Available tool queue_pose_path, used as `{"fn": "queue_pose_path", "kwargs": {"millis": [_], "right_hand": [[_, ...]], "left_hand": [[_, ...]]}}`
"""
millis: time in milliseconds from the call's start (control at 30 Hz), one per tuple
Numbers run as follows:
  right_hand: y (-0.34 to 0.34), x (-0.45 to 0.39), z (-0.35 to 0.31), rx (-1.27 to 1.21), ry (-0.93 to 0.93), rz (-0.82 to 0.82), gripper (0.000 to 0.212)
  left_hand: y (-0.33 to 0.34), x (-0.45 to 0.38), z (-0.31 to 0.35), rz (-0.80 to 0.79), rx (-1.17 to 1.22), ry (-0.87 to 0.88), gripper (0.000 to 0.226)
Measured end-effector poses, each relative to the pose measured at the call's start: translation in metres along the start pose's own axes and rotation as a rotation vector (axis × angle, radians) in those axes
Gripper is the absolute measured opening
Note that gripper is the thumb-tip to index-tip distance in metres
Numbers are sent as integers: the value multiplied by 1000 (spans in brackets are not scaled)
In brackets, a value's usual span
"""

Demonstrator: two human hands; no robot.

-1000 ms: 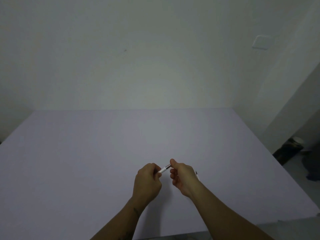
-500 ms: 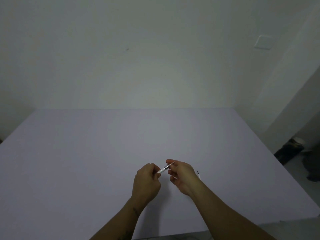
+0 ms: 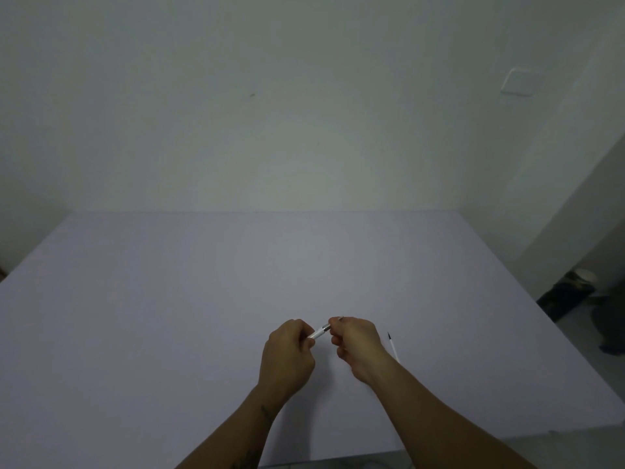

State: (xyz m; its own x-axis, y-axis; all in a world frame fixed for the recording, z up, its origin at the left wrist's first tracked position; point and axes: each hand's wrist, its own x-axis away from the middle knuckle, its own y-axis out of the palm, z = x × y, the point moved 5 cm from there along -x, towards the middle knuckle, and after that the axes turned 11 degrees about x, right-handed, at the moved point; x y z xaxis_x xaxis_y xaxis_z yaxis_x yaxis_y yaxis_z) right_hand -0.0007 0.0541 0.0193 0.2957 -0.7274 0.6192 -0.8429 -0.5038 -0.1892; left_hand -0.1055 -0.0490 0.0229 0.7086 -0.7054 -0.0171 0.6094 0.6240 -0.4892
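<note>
**Two hands holding a slim white pen above a pale table**

A slim white pen (image 3: 319, 332) with a metallic collar was held in the air between the two hands, its length slanting up from the left hand toward the right. The left hand (image 3: 287, 353) was curled into a loose fist around the white barrel, so that only a short stretch of the barrel showed beyond its fingers. The right hand (image 3: 358, 343) pinched the pen's other end, just past the collar, between thumb and forefinger, with its remaining fingers folded under the palm. The part inside that pinch was hidden. The two hands stood close together without touching and were joined only by the pen.

Just beside the right hand, on its outer side, a thin white rod with a dark tip (image 3: 393, 348) lay flat on the table, its tip pointing away from the person. The right wrist covered its near end.

Both forearms were bare and reached in from the near edge of the pale lilac table (image 3: 169, 316), which spread wide beyond and to either side of the hands. A plain white wall (image 3: 270, 113) rose behind the table's far edge, and a white switch plate (image 3: 519, 82) was on the wall high above and to the right of the right hand. Dark objects (image 3: 564, 296), too dim to identify, stood on the floor well to the right of the right hand, past the table's edge.
</note>
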Motion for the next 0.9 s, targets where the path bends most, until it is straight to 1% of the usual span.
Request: {"fn": "queue_pose_path", "kwargs": {"millis": [267, 367, 467, 600, 767, 833, 900], "right_hand": [[2, 5, -1, -44, -6, -104, 29], [2, 3, 2, -87, 10, -122, 27], [3, 5, 4, -108, 43, -103, 11], [5, 3, 2, -63, 40, -55, 20], [8, -3, -4, -36, -26, 5, 13], [9, -3, -6, -20, -30, 0, 14], [10, -1, -6, 8, -40, -24, 21]], "left_hand": [[-3, 0, -3, 3, 22, -19, 12], [-4, -2, -2, 3, 23, -16, 14], [-7, -3, -1, 6, 13, 7, 15], [-7, -4, 0, -3, 4, 12, 13], [-8, -5, -2, -10, 1, 18, 11], [-9, -5, -4, -6, -3, 10, 12], [-10, -5, -5, -4, -7, 4, 13]]}}
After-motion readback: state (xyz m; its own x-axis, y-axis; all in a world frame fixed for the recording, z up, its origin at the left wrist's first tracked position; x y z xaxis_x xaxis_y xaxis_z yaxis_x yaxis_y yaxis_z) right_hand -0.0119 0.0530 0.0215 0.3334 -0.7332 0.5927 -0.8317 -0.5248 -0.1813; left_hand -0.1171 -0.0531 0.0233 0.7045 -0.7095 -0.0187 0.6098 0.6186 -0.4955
